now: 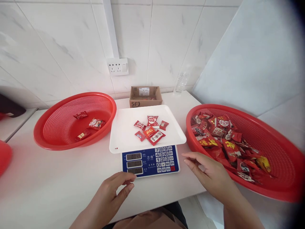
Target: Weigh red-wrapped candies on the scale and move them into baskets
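Note:
A digital scale (150, 162) with a blue keypad panel stands on the white table, and its white tray (124, 127) carries several small red candy packets (156, 137). My left hand (113, 190) is at the scale's lower left corner by the displays, fingers loosely curved with a gap to the thumb and nothing between them. To the right of the keypad, my right hand (207, 173) hovers near the rim of the right basket, thumb and fingers apart and holding nothing. That red basket (283, 159) contains many wrapped red snacks (224, 140).
Another red basket (54, 117) on the left has a few red packets (82, 135) in it. Behind the scale sits a cardboard box (145, 101), with a clear plastic bottle (181, 83) beside it. A wall socket (118, 66) is above. The table's front edge runs below my hands.

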{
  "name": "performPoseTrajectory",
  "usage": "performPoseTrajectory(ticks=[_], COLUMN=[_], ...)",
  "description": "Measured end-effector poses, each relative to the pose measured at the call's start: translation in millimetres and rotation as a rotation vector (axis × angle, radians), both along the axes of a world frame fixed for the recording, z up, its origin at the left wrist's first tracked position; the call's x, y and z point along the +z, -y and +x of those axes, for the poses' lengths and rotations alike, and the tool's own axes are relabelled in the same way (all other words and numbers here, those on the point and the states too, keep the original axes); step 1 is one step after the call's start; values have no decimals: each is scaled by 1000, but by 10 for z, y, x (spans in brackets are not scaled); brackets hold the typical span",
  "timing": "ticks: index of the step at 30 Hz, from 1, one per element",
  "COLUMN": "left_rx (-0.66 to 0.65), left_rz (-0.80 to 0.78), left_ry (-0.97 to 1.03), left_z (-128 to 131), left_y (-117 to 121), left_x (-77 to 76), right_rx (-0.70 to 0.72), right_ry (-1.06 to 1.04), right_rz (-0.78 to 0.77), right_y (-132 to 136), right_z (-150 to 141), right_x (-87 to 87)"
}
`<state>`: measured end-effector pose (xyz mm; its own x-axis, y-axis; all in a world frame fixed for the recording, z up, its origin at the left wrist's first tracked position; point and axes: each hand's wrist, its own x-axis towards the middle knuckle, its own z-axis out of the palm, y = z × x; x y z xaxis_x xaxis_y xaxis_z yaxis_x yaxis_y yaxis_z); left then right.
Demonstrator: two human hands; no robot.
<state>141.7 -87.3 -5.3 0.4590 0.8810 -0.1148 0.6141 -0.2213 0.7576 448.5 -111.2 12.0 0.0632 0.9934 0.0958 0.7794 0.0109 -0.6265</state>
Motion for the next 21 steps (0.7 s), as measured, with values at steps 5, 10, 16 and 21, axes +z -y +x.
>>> performPoseTrajectory(ticks=[5, 10, 16, 21], left_rx=[-3, 3, 78, 241], left_rz=[-8, 9, 133, 215], left_ry=[11, 4, 1, -55], left_z=[-4, -21, -119, -278], left_y=[8, 10, -84, -201], left_x=[1, 11, 100, 175], right_rx=[6, -6, -5, -15], right_ry=[7, -4, -8, 1], right_rz=[0, 4, 19, 23], right_y=[-6, -9, -15, 2], right_z=[-3, -15, -20, -12], right_x=[-30, -26, -15, -6])
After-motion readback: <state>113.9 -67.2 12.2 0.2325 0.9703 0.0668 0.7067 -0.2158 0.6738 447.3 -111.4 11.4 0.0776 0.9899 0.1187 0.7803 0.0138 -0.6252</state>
